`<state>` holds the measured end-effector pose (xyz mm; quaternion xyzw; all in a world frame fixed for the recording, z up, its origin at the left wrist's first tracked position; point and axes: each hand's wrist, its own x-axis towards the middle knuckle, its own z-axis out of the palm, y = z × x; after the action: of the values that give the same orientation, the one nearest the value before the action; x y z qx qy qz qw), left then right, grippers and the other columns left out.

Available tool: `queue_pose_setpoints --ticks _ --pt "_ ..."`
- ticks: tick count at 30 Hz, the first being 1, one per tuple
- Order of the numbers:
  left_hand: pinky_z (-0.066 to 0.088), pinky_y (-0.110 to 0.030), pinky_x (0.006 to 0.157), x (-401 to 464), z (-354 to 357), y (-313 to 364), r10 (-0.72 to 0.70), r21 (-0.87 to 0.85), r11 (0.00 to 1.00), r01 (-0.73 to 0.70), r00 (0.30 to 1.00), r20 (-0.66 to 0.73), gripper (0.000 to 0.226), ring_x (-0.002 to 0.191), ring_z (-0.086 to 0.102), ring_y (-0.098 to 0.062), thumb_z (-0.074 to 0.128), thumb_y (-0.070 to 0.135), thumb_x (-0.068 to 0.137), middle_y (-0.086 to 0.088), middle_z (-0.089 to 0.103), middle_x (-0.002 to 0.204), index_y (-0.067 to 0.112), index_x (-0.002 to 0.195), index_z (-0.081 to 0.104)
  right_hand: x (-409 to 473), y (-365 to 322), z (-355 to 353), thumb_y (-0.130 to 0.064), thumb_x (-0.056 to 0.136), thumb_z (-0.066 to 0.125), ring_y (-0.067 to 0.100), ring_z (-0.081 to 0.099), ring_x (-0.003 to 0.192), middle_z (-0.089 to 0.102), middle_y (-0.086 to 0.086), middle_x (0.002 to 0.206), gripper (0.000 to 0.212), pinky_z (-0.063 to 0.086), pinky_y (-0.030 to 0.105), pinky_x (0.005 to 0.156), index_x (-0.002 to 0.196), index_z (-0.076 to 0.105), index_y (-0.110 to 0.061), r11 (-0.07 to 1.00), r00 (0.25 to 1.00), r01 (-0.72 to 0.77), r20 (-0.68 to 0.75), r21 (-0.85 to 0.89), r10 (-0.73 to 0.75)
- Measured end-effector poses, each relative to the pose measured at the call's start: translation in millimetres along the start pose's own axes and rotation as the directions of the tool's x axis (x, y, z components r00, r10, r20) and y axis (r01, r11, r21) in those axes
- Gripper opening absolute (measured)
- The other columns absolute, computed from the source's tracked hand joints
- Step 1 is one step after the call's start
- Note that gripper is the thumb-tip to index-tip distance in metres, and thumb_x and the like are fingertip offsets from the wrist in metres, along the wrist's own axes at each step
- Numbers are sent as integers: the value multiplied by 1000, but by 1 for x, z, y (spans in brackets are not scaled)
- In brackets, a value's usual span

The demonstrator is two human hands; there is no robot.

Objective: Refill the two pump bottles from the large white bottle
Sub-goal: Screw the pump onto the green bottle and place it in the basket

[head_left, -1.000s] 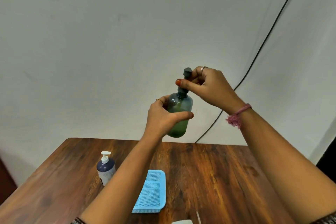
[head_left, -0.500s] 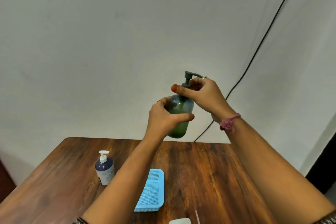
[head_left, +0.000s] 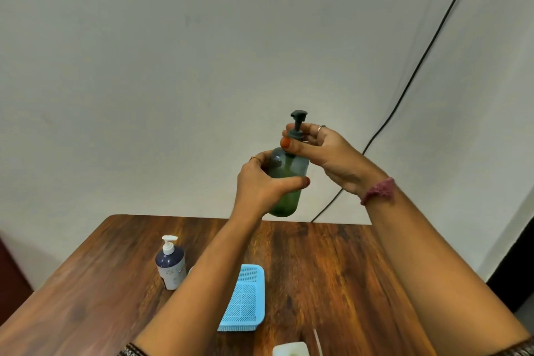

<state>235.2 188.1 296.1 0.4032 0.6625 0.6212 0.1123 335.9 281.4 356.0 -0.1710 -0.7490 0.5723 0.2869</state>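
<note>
Green pump bottle (head_left: 284,182) hangs above the bench (head_left: 332,269): left hand (head_left: 263,185) wraps its body, right hand (head_left: 323,153) pinches the pump collar (head_left: 295,134).

Two bare forearms. The right hand (head_left: 332,159) wears a ring and orange-red nail polish, with a frayed pink thread band at the wrist. The left hand (head_left: 260,188) wears a thin ring; dark beaded bracelet lower down.

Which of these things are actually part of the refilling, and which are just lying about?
Part of the job:
- green pump bottle, held by left hand and right hand
- small dark pump bottle
- white bottle top

Lying about:
- blue basket
- black cable
</note>
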Motion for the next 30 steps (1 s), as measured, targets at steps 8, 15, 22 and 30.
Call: queue_pose_setpoints --ticks 8,15,22,30 --pt "46 -14 72 3 3 -3 -5 0 1000 5 1000 -9 74 98 56 -9 86 32 62 3 61 116 16 127 54 9 5 13 -23 64 85 16 66 97 68 4 102 56 55 30 87 110 59 -9 1000 980 10 -197 4 -9" --pt "50 -24 81 5 1 -3 -29 -32 999 28 1000 -8 76 103 57 -14 87 28 61 2 60 119 17 129 53 6 1 -4 -8 82 68 10 68 97 71 6 108 34 50 12 69 116 63 -5 994 1000 14 13 105 -16" --pt "48 -18 77 5 1 -4 -33 -50 998 32 999 -20 76 101 55 -12 87 27 62 4 58 116 16 129 52 12 12 1 -32 65 76 17 62 110 67 4 115 61 48 33 96 119 57 -11 998 1000 -22 11 64 21" --pt "44 -12 72 4 6 -8 -33 -27 999 32 999 -13 76 100 54 -11 86 29 63 4 58 116 16 129 52 16 25 6 -34 53 85 24 64 107 68 9 108 68 53 35 91 111 60 -7 996 994 15 -113 90 -5"
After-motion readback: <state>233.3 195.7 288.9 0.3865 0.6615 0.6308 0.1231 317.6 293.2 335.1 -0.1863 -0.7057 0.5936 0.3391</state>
